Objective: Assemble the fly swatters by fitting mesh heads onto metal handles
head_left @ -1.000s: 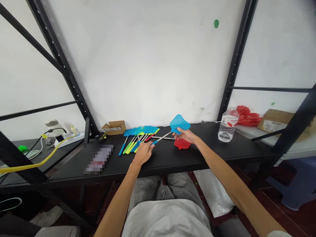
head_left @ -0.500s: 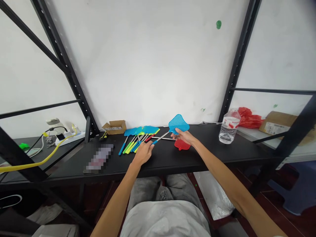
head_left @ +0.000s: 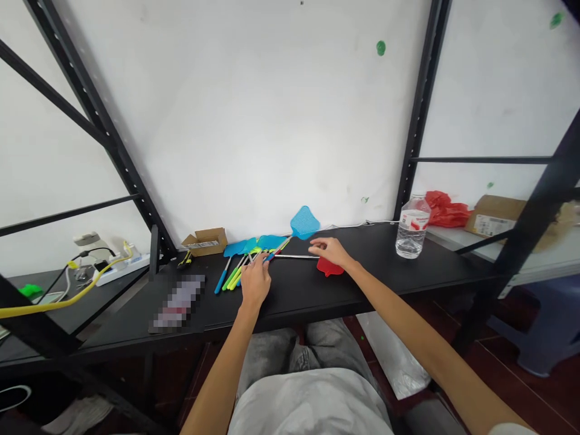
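My left hand [head_left: 256,281] is closed around the handle of a blue fly swatter [head_left: 305,223], whose meshed head points up and to the right, raised over the desk. Under and left of that hand lies a row of fly swatters [head_left: 220,280] with blue and yellow-green handles, their blue heads toward the wall; the hand hides part of them. My right hand [head_left: 331,251] is off the blue swatter, fingers slightly apart and holding nothing. Just below it a red fly swatter [head_left: 328,266] lies flat, its metal shaft running left.
A small open cardboard box [head_left: 206,243] stands near the wall. Left on the black desk [head_left: 362,269] lies a blurred-out flat object [head_left: 179,302]. A water bottle [head_left: 412,226] stands at right. A power strip [head_left: 122,267] and yellow cable [head_left: 86,296] are far left.
My right hand has let go of the blue swatter's head. My left hand has carried that swatter left, toward the row of swatters. The camera view has shifted slightly.
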{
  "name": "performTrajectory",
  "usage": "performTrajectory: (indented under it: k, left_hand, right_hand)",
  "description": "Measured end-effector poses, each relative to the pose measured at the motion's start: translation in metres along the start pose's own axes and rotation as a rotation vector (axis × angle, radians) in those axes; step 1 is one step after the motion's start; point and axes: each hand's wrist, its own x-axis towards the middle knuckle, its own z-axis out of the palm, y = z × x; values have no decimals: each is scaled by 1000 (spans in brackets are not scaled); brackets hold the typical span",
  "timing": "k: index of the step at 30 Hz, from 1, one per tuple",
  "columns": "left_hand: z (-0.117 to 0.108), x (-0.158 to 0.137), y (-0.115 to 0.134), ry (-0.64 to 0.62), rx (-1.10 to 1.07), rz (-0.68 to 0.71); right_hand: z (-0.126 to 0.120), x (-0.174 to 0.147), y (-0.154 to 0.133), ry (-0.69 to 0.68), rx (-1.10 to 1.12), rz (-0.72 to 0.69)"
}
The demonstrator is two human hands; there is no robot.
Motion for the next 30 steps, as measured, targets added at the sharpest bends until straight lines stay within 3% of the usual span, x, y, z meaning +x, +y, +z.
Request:
performTrajectory:
  k: [3,6,10,16,19,22,26,30]
  left_hand:
    - [-4,-1,-1,83,22,-120]
    - [-5,-2,-4,112,79,-218]
    - [0,-3,-8,78,177,-324]
    - [7,-5,-12,22,174,-406]
    - [6,-7,-10,72,164,-370]
    - [5,-2,-4,118,166,-199]
    - [19,23,14,-85,219,77]
    - [45,49,33,-281,346,9]
  right_hand:
    - [2,-4,6,-109,-304,-21]
    - [8,-6,8,-160,-404,-51]
    - [16,-5,4,-124,-429,-50]
    - [7,-3,2,6,-430,101]
    - [0,-2,4,72,-408,208]
    - [-3,-2,6,139,-390,290]
    - [-4,-2,5,152,-395,314]
    - [-5,-3,5,130,-408,294]
